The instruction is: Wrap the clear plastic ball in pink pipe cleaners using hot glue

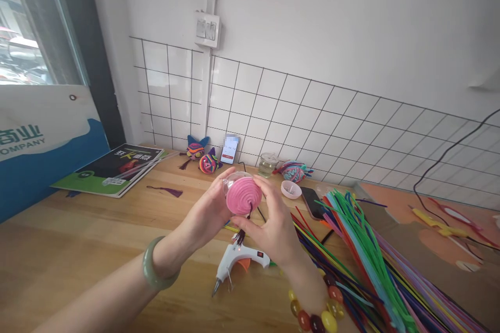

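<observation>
A round pink coiled piece (244, 196) on a clear ball is held up between both hands, over the wooden table. My left hand (211, 213) closes round its left side, with the clear surface showing near the fingertips. On the right side, my right hand (273, 218) grips it with fingers at the top edge and the thumb below. A dark tassel (241, 237) hangs from the pink coil. Just under the hands, a white glue gun (238, 256) lies on the table.
Bundled colourful pipe cleaners (363, 250) cover the right side. Behind stand two colourful ornaments (210, 161), an upright phone (230, 149), a glass jar (267, 165), a small pink bowl (291, 190) and a dark phone (312, 203). Books (117, 171) and a purple tassel (171, 192) lie left.
</observation>
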The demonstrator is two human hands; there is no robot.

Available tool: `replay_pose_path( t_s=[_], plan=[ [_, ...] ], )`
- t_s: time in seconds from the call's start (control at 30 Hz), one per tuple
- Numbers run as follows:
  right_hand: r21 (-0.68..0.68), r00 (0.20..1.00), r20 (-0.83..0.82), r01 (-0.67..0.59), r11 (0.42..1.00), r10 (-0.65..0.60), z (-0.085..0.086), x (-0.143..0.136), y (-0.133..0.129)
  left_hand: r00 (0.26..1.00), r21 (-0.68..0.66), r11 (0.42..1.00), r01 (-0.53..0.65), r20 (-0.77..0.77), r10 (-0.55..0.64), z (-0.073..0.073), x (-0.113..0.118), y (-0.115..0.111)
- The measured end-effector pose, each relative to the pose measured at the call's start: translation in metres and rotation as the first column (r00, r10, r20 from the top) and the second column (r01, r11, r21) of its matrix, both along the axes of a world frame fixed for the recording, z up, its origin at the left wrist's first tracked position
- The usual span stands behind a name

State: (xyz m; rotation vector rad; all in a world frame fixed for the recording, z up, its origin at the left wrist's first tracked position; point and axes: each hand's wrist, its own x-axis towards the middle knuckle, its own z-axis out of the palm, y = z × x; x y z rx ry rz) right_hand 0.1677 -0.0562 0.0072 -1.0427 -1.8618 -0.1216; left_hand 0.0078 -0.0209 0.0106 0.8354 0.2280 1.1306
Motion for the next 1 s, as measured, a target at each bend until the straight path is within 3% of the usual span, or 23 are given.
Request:
replay_pose_path(
  t_s=[0.33, 0.43, 0.57, 0.83, 1.0],
  plan=[
    [-0.005, 0.998, -0.06, 0.012, 1.0, -0.013, -0.003, -0.002, 0.006, 0.996, -0.02, 0.996, 0.081, 0.046, -0.08, -0.001, 0.003, -0.003],
    [0.015, 1.0, -0.007, 0.005, 1.0, -0.005, -0.002, 0.001, 0.007, 0.997, 0.0, 0.998, 0.07, -0.02, -0.07, -0.006, 0.002, 0.001],
    [0.069, 0.986, 0.167, 0.001, 0.998, -0.012, -0.001, 0.007, 0.008, 0.981, 0.064, 0.998, -0.017, -0.193, 0.029, -0.009, -0.005, 0.012],
    [0.106, 0.96, 0.281, -0.037, 0.994, 0.006, 0.003, 0.008, 0.003, 0.952, 0.115, 0.992, 0.055, -0.307, -0.018, 0.008, -0.023, 0.018],
    [0.104, 0.95, 0.313, -0.052, 0.993, 0.017, 0.003, 0.005, 0.002, 0.944, 0.112, 0.99, 0.087, -0.325, -0.046, 0.01, -0.026, 0.017]
  ],
)
